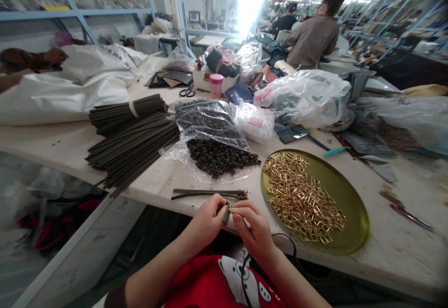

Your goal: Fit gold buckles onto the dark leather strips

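Note:
My left hand and my right hand meet at the table's front edge. Between their fingertips is a short dark strap end, gripped from both sides; a glint of gold shows at its top. Just beyond the hands lie a few dark straps with small metal fittings at their right ends. To the right, a round gold-coloured tray bears a heap of gold rectangular buckles. Small dark loops spill from a clear plastic bag ahead.
Bundled dark strips lie at left beside white sacks. Behind stand a pink-lidded jar, scissors and plastic bags. A green-handled tool and red-handled tweezers lie at right. A co-worker stands farther back.

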`<state>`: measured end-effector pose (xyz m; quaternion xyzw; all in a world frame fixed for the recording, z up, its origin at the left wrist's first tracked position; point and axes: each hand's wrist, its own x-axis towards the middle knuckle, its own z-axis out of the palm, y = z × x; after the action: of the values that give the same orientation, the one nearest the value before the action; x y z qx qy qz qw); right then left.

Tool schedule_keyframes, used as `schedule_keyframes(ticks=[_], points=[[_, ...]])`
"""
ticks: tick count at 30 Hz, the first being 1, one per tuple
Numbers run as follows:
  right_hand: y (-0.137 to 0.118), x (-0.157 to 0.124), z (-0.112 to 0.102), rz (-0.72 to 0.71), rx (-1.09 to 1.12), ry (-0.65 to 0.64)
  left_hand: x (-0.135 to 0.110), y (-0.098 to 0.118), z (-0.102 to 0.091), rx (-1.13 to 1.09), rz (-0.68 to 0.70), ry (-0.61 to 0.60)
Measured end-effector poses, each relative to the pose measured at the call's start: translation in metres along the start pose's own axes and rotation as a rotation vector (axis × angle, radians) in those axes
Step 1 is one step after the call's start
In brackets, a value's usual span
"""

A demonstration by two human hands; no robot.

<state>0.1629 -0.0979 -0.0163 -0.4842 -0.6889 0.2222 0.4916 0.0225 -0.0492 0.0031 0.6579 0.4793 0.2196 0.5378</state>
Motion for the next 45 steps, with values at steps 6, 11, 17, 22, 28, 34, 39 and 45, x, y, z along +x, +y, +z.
schedule_keyframes(ticks=[6, 11, 17, 22, 28, 34, 39, 45], points=[[0.005, 0.002, 0.01, 0.265, 0.262, 0.089, -0.007, 0.01, -0.003, 0.033, 0.04, -0.051], [0.004, 0.002, 0.014, 0.446, 0.408, 0.11, -0.011, 0.02, -0.007, 0.036, 0.043, -0.122], [0.003, 0.002, 0.016, 0.695, 0.673, 0.152, -0.015, 0.018, -0.009, 0.015, 0.086, -0.232], [0.001, 0.001, 0.017, 0.695, 0.754, 0.102, -0.013, 0.016, -0.011, 0.0, 0.145, -0.235], [0.0, -0.006, 0.023, 0.586, 0.561, 0.117, -0.007, 0.005, -0.005, 0.01, 0.045, -0.118], [-0.001, -0.013, 0.023, 0.224, 0.113, 0.055, -0.003, -0.005, -0.002, -0.035, 0.007, -0.016], [0.003, -0.012, 0.017, 0.044, -0.132, 0.087, -0.002, -0.002, -0.001, 0.048, -0.001, -0.075], [0.007, -0.005, 0.012, -0.012, -0.157, 0.123, -0.002, 0.0, 0.0, 0.12, -0.001, -0.122]])
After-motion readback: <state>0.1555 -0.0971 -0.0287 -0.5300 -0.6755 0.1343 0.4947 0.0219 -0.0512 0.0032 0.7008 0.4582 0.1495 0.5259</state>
